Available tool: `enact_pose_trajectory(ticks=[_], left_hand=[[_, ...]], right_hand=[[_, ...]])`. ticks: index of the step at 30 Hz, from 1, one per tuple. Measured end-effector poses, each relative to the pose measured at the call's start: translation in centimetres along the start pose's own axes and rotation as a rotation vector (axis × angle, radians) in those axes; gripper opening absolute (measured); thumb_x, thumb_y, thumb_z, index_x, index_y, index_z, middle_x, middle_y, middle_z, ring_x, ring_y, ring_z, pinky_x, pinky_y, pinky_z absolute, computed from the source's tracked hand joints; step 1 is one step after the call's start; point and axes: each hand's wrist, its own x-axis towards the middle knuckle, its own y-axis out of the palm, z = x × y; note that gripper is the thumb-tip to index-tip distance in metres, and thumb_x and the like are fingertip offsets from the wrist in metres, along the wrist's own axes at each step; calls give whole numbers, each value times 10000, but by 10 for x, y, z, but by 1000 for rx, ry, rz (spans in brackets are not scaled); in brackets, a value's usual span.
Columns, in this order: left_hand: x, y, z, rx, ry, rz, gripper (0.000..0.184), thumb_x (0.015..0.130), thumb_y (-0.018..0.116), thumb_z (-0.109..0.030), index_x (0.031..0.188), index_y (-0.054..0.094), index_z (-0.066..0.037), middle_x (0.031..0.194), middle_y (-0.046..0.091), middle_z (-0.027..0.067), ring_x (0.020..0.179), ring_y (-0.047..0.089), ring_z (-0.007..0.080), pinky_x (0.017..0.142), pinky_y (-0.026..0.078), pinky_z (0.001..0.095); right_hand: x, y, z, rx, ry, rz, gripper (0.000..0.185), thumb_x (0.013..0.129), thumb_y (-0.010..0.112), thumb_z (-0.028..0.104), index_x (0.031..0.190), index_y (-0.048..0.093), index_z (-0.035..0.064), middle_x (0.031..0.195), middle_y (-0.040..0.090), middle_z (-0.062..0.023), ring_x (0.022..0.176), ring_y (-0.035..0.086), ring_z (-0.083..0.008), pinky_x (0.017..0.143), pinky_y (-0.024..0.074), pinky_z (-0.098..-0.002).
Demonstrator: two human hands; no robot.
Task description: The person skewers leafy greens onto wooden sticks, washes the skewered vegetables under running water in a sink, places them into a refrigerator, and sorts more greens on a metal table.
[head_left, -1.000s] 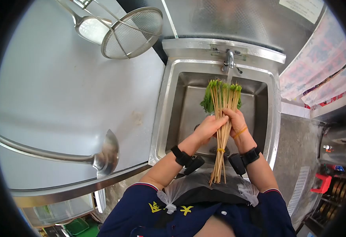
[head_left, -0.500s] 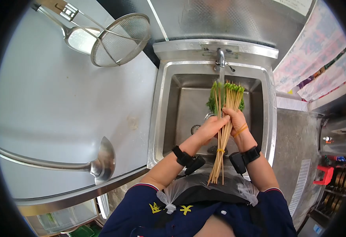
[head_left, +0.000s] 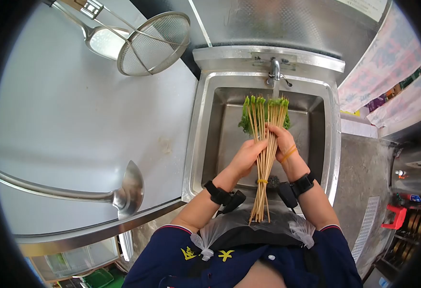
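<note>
Both hands hold one bundle of thin wooden skewers (head_left: 263, 161) over the sink (head_left: 212, 153). Leafy greens (head_left: 246, 120) are on the skewers' far ends, and a yellow band (head_left: 262, 181) ties the sticks near their lower ends. My left hand (head_left: 248, 156) grips the bundle from the left, thumb across the sticks. From the right, my right hand (head_left: 282, 143) closes round it, with an orange band at the wrist. Water runs from the faucet (head_left: 276, 70) onto or just behind the greens; the exact spot is unclear.
On the counter (head_left: 76, 129) left of the sink lie a ladle (head_left: 130, 189), a mesh strainer (head_left: 155, 43) and a metal spoon (head_left: 107, 42). A patterned curtain (head_left: 383, 67) hangs at the right. Farther down stands a red stool (head_left: 396, 217).
The hands and bundle have shifted left under the faucet. The skewer tops have spread into two groups with a gap between them. The camera view has moved slightly.
</note>
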Motion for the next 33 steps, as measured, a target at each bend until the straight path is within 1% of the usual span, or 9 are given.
enact_pose_trajectory(ticks=[5, 8, 10, 13, 20, 23, 26, 28, 33], left_hand=[[-5, -5, 5, 15, 35, -31, 236, 866, 493, -186, 970, 557, 15, 798, 610, 55, 672, 591, 112, 576, 478, 232], [-4, 2, 7, -50, 82, -69, 223, 858, 505, -169, 981, 551, 11, 797, 607, 50, 677, 590, 110, 579, 480, 234], [-5, 2, 6, -95, 129, -111, 220, 856, 509, -165, 984, 548, 9, 799, 607, 51, 680, 589, 109, 581, 481, 234], [-7, -2, 7, -54, 108, -91, 218, 853, 518, -166, 987, 546, 3, 818, 608, 54, 691, 589, 111, 585, 482, 234], [-9, 2, 7, -114, 152, -113, 210, 845, 530, -151, 991, 550, -2, 821, 601, 44, 669, 578, 107, 585, 473, 230], [-8, 5, 4, -108, 148, -101, 212, 844, 531, -149, 995, 550, -1, 811, 598, 41, 647, 573, 103, 578, 471, 230], [-5, 10, 3, -75, 140, -79, 214, 847, 529, -157, 991, 551, 1, 805, 598, 39, 636, 569, 100, 565, 467, 230], [-2, 15, 1, -59, 145, -58, 215, 850, 528, -164, 985, 553, 2, 804, 600, 39, 633, 568, 99, 556, 464, 230], [13, 21, -3, 129, 24, 85, 254, 866, 516, -218, 982, 549, 5, 804, 611, 50, 665, 589, 110, 569, 471, 229]], right_hand=[[0, 9, -4, -47, -1, -3, 187, 809, 555, 105, 942, 556, -26, 735, 582, -67, 617, 576, -173, 591, 504, -289], [6, -1, -5, -69, 27, 87, 200, 812, 561, 115, 950, 550, -28, 743, 582, -60, 618, 571, -149, 581, 496, -264], [1, 7, -2, -101, -8, 90, 191, 828, 553, 175, 917, 555, 5, 715, 571, -53, 594, 558, -143, 550, 483, -285], [-11, 17, 10, -117, 42, 127, 250, 857, 495, 179, 1007, 538, -17, 788, 588, -69, 683, 574, -130, 628, 490, -256], [-10, 18, 9, -50, 74, 133, 277, 872, 438, 190, 1035, 535, -12, 859, 604, -95, 735, 591, -167, 655, 493, -293], [-13, 12, 17, -77, 87, 192, 276, 874, 442, 200, 1039, 534, -3, 861, 601, -88, 743, 590, -170, 666, 490, -299], [-15, 11, 18, -132, -39, 151, 281, 876, 461, 237, 1019, 534, 6, 849, 599, -82, 725, 589, -158, 642, 489, -280], [-14, 5, 19, -202, -38, 110, 265, 847, 519, 253, 965, 532, 17, 844, 597, -73, 704, 588, -145, 587, 482, -277], [-20, -7, 26, -206, -112, 47, 203, 814, 565, 194, 914, 542, 19, 789, 590, -56, 664, 580, -140, 573, 475, -272]])
